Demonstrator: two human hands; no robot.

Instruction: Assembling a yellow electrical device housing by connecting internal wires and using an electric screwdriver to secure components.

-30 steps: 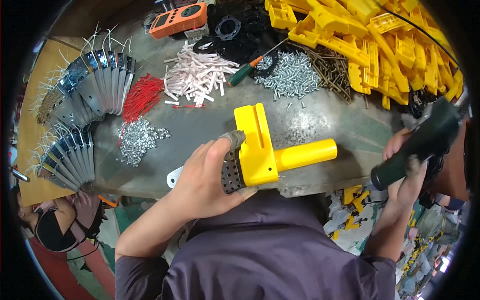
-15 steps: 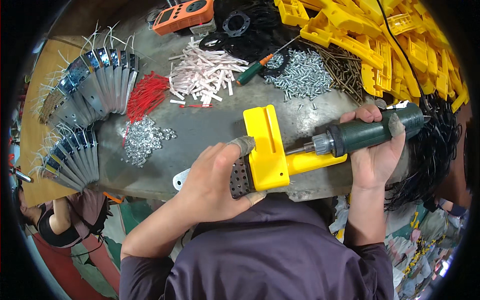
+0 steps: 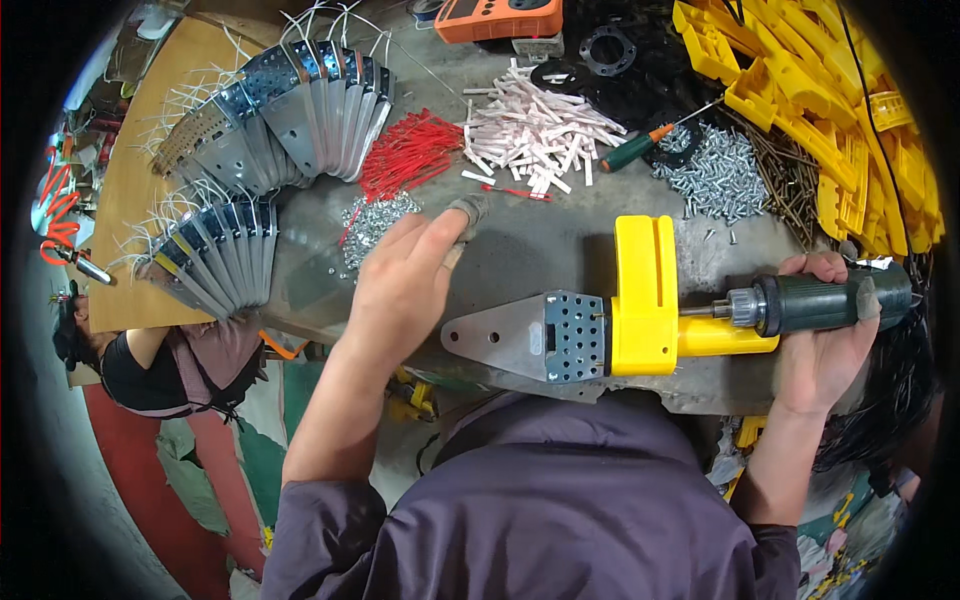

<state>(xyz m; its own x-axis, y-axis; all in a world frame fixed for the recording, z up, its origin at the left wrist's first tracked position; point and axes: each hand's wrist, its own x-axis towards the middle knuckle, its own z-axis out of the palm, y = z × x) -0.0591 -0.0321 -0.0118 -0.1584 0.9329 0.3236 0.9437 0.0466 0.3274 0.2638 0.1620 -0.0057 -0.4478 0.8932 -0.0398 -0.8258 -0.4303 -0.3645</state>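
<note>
My left hand (image 3: 400, 285) is raised off the work, close to the pile of small silvery nuts (image 3: 375, 225). Its covered index finger and thumb are apart; the other fingers are partly hidden. My right hand (image 3: 825, 355) grips a dark green power screwdriver (image 3: 815, 303), whose bit points left at the yellow plastic housing (image 3: 645, 290). The housing's yellow handle (image 3: 735, 340) runs below the bit. To the housing's left, a tapered grey metal plate (image 3: 500, 338) with a perforated dark end (image 3: 575, 338) projects over the bench.
Fanned metal plates with white wires (image 3: 310, 120) stand at left. Red sleeved pieces (image 3: 410, 155), white strips (image 3: 540, 125), a hand screwdriver (image 3: 640, 148), screws (image 3: 715, 175) and an orange meter (image 3: 500, 18) lie behind. Yellow housings (image 3: 850, 120) fill the far right. Another person (image 3: 170, 365) is at left.
My left hand has let go of the plate and housing and moved up and left towards the nuts. The view has shifted, so the bench things appear further right.
</note>
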